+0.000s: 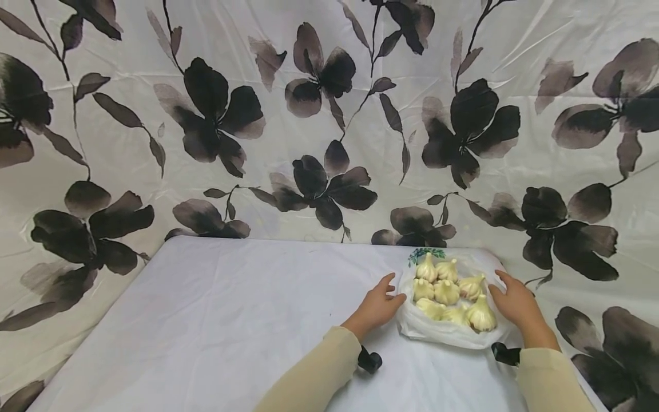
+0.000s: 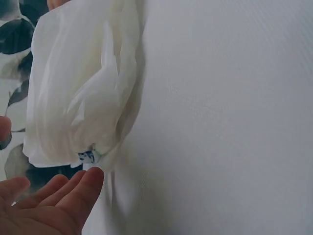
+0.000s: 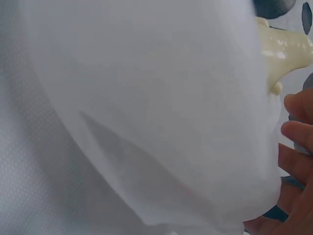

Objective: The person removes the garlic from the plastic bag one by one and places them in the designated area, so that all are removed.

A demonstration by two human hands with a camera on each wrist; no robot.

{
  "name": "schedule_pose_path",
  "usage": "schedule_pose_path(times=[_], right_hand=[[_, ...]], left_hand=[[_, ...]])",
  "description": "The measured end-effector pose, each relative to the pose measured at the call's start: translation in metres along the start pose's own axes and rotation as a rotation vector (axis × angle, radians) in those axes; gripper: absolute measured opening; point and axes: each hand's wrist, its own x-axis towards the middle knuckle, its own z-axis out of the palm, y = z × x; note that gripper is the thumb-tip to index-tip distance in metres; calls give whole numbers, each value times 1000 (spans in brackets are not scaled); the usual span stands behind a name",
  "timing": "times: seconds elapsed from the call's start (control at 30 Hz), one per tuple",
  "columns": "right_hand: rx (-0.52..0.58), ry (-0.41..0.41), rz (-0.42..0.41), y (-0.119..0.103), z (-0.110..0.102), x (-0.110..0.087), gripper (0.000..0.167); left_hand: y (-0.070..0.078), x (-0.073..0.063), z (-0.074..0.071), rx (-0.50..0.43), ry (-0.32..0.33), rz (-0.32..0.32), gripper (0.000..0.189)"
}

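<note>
A white plastic bag point(image 1: 437, 333) sits near the right side of the table, its mouth folded open around several pale garlic bulbs point(image 1: 446, 292). To the bag's left is my left hand point(image 1: 377, 304), fingers spread and slightly bent. In the left wrist view, the fingertips lie close beside the bag point(image 2: 73, 98); contact is hard to tell. On the other side my right hand point(image 1: 516, 300) reaches along the bag with parted fingers. The right wrist view shows those fingers point(image 3: 298, 161) at the bag's edge, near a protruding garlic bulb point(image 3: 286, 49).
A white cloth covers the table point(image 1: 231, 320). Behind it hangs a floral curtain point(image 1: 319, 126) with dark blossoms, which also shows beyond the table's sides. A green leafy print point(image 1: 426, 254) marks the bag's far edge. Black wrist mounts point(image 1: 369, 360) stick out below the sleeves.
</note>
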Motion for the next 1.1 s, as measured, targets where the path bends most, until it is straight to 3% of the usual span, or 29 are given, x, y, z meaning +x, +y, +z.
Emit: schedule_pose_path(times=[0.3, 0.5, 0.8, 1.1], right_hand=[[-55, 12, 18, 3, 3, -1, 54], [-71, 22, 40, 2, 2, -4, 52], [-23, 75, 41, -4, 9, -7, 45], [22, 134, 12, -14, 19, -15, 42]], left_hand=[[3, 2, 9, -27, 14, -47, 61], [5, 1, 12, -5, 30, -12, 56], [2, -2, 8, 39, 78, 1, 50], [-4, -11, -2, 14, 94, 0, 48]])
